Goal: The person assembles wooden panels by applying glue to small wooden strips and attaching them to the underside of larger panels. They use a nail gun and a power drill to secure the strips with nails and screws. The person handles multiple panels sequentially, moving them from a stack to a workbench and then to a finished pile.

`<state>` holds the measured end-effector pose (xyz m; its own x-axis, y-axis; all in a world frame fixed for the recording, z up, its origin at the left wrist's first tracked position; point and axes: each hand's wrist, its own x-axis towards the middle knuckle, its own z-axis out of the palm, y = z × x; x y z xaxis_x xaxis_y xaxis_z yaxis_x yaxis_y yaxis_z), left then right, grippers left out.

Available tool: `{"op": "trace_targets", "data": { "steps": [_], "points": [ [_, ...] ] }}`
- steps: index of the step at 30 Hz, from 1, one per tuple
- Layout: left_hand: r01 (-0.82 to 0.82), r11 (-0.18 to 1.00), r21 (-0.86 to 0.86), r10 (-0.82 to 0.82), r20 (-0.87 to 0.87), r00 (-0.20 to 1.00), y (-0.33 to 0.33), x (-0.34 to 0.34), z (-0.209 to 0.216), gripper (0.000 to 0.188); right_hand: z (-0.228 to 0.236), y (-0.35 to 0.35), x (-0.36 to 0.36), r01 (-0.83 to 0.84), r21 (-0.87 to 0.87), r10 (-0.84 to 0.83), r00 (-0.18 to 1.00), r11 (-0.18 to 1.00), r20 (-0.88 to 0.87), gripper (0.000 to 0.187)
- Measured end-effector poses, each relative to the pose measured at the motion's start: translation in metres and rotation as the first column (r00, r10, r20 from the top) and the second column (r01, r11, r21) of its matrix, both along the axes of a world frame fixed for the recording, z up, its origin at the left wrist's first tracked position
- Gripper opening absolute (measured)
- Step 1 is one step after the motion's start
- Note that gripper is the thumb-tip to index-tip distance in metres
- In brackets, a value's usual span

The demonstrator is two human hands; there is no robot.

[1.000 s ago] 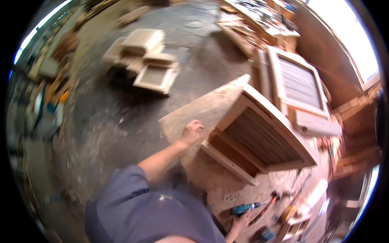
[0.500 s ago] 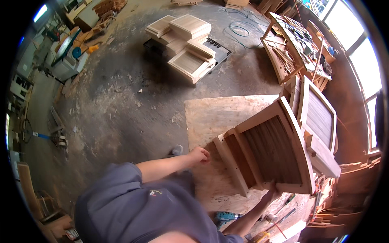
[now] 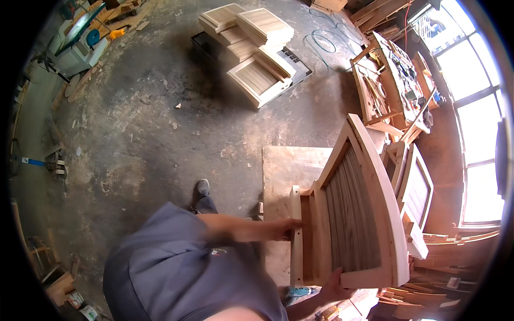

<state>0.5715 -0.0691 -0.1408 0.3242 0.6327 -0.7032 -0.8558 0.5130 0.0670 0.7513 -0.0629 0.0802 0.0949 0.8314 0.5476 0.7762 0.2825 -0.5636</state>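
Note:
A wooden cabinet frame (image 3: 316, 235) with a grey-brown grained panel (image 3: 353, 208) stands tilted in front of me, to the right. My left hand (image 3: 289, 229) reaches across to its near rail and grips it, the fingertips partly out of sight. At the frame's lower corner, my right hand (image 3: 336, 286) is closed around the edge. A teal power drill (image 3: 302, 291) lies by my right forearm, half hidden. Beneath the frame is a pale work board (image 3: 278, 171).
A second panelled wooden frame (image 3: 416, 187) stands behind the first. Stacked wooden door panels (image 3: 262, 27) rest on a dark pallet (image 3: 300, 63) on the floor. A cluttered workbench (image 3: 396, 80) is at the far right; a green hose (image 3: 321, 45) coils near it.
My left hand has moved right and taken hold of the rail. The frame has turned and stands more upright. My right hand keeps its hold on the lower edge. The whole view has shifted.

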Motion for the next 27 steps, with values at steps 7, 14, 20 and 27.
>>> {"op": "trace_targets", "data": {
  "steps": [7,14,20,27],
  "points": [
    [-0.124,0.983,0.134,0.151,-0.208,0.966,-0.026,-0.149,0.056,0.040,0.023,-0.009,-0.117,0.060,0.023,-0.059,0.996,0.998,-0.065,0.054],
    [-0.436,0.880,0.189,0.473,-0.452,0.757,0.007,-0.306,0.111,0.041,0.018,0.023,-0.229,-0.022,0.075,0.064,0.781,0.997,-0.621,0.067],
    [-0.546,0.810,0.214,0.551,-0.596,0.584,0.074,-0.410,0.085,0.057,-0.004,0.124,-0.263,-0.148,0.312,0.345,0.430,0.939,-0.834,0.070],
    [-0.553,0.799,0.238,0.543,-0.682,0.490,0.173,-0.538,0.094,0.064,-0.024,0.268,-0.318,-0.446,0.425,0.557,0.221,0.788,-0.800,0.069]
  ]
}}
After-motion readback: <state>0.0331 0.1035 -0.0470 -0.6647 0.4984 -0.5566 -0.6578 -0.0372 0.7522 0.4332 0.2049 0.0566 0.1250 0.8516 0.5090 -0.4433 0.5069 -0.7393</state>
